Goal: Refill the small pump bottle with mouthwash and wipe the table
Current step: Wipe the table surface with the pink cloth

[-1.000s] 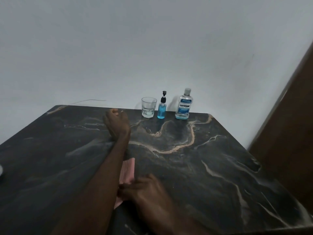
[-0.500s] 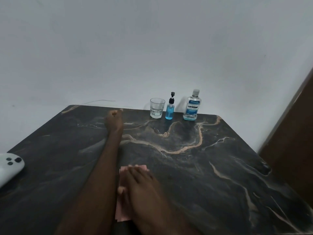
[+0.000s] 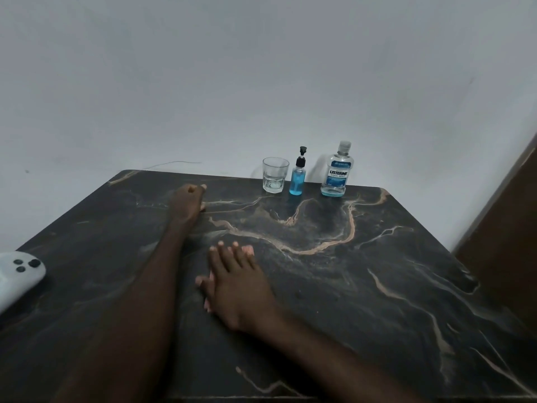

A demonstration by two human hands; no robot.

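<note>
So three things were lined up at the far edge of the dark marbled counter [image 3: 377, 286], by the wall: one clear glass [image 3: 275, 175], one small pump bottle [image 3: 297, 179] with blue liquid and a black pump, and one mouthwash bottle [image 3: 337, 173] with only a bit of blue at the bottom. The pump bottle stood between the other two. The big label read LISTERINE COOL MINT, the smaller print was too tiny to read. One pink cloth [image 3: 248, 250] sat mid-counter, mostly hidden under the right hand [image 3: 235, 283], which lay flat on it, fingers straight. The left hand [image 3: 187, 200] was clenched in a fist further back, resting on the counter. One white gadget [image 3: 17, 274] with three dark dots poked in at the left edge, and a brown panel [image 3: 505, 242] stood off to the right
</note>
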